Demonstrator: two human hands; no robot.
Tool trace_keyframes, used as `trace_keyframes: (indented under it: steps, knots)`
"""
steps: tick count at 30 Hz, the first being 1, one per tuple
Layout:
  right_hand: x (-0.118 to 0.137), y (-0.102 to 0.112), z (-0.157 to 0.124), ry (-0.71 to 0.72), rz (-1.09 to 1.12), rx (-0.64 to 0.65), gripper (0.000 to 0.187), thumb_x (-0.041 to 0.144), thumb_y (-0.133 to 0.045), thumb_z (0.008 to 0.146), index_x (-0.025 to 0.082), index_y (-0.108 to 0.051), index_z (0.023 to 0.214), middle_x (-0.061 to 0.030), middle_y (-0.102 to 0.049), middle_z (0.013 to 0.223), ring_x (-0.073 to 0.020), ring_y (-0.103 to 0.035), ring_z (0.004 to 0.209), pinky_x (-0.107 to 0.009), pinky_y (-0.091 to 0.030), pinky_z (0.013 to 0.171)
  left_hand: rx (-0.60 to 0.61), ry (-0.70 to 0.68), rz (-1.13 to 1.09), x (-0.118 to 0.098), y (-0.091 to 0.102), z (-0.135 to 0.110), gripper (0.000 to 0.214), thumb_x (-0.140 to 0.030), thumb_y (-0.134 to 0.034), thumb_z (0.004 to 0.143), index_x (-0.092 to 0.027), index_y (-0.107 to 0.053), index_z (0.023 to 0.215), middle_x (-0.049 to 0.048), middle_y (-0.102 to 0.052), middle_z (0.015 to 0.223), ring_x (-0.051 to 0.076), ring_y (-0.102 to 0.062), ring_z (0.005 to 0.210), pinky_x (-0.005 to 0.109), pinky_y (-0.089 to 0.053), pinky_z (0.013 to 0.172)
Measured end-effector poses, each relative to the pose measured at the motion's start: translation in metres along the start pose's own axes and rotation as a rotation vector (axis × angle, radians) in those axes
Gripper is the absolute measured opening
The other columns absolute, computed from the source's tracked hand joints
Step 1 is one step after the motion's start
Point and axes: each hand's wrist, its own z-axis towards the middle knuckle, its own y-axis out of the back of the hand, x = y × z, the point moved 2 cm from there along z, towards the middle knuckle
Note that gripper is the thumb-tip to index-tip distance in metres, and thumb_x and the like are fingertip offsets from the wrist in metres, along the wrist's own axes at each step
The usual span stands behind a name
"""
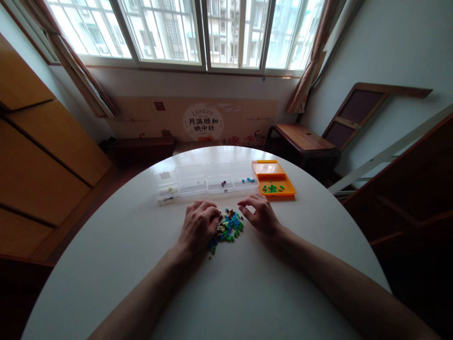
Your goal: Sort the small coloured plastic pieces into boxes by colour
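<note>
A small pile of building bricks [230, 226] in blue, green, brown and cream lies on the white round table [141, 264]. At the pile's left edge, my left hand [200, 222] is closed, its fingers curled and thumb drawn in; whatever is between the fingertips is too small to make out. To the right of the pile, my right hand [261, 215] hovers with thumb and forefinger apart, nothing visible between them. Beyond the hands stands a row of clear plastic boxes [193, 188] with a few bricks inside. An orange box [290, 189] at the row's right end holds several green bricks [272, 188].
Past the table's far edge are a wooden chair [307, 138] at the right and a printed cardboard panel [244, 118] under the window. A wooden cabinet [38, 174] stands on the left. Dark wooden furniture [406, 198] with a pale rail is on the right.
</note>
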Motion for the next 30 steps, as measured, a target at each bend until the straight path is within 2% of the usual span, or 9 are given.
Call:
trace_keyframes:
  steps: [6,12,18,25,30]
  knots:
    - [0.006,-0.002,-0.001,0.023,0.053,0.022,0.009,0.017,-0.065,0.082,0.021,-0.071,0.088,-0.0028,-0.070,0.082,-0.0193,-0.061,0.083,-0.034,-0.044,0.079,-0.060,-0.019,-0.067,-0.002,0.004,-0.001,0.009,-0.021,-0.060,0.083,-0.022,-0.068,0.079,0.0028,-0.069,0.096,0.024,-0.056,0.102,0.042,-0.036,0.093]
    - [0.013,-0.004,-0.002,0.033,0.097,0.082,0.010,0.016,-0.066,0.081,0.021,-0.072,0.087,-0.0032,-0.071,0.084,-0.0186,-0.061,0.083,-0.032,-0.044,0.078,-0.163,-0.072,-0.097,-0.001,0.002,-0.002,0.007,-0.015,-0.062,0.081,-0.020,-0.067,0.080,0.0013,-0.070,0.081,0.020,-0.061,0.089,0.039,-0.038,0.090]
    - [0.017,-0.007,-0.004,0.057,0.086,0.097,0.008,0.016,-0.068,0.081,0.021,-0.072,0.085,-0.0023,-0.071,0.084,-0.0178,-0.062,0.082,-0.032,-0.043,0.079,-0.142,-0.149,-0.136,-0.002,0.001,-0.002,0.007,-0.018,-0.063,0.083,-0.021,-0.064,0.077,-0.0011,-0.070,0.076,0.018,-0.061,0.085,0.036,-0.038,0.087]
    - [0.019,-0.011,-0.005,0.065,0.080,0.168,0.013,0.018,-0.068,0.082,0.023,-0.072,0.093,-0.0030,-0.071,0.089,-0.0189,-0.061,0.088,-0.034,-0.042,0.084,-0.190,-0.247,-0.158,-0.002,0.002,-0.002,0.008,-0.021,-0.062,0.085,-0.021,-0.064,0.078,-0.0006,-0.070,0.077,0.017,-0.062,0.083,0.033,-0.042,0.082]
    - [0.022,-0.016,-0.006,0.096,0.072,0.212,0.017,0.018,-0.068,0.082,0.025,-0.072,0.097,-0.0034,-0.071,0.089,-0.0195,-0.061,0.088,-0.037,-0.041,0.086,-0.212,-0.241,-0.173,0.000,0.001,-0.003,0.006,-0.025,-0.064,0.085,-0.020,-0.065,0.081,0.0028,-0.068,0.080,0.017,-0.062,0.081,0.031,-0.047,0.076]
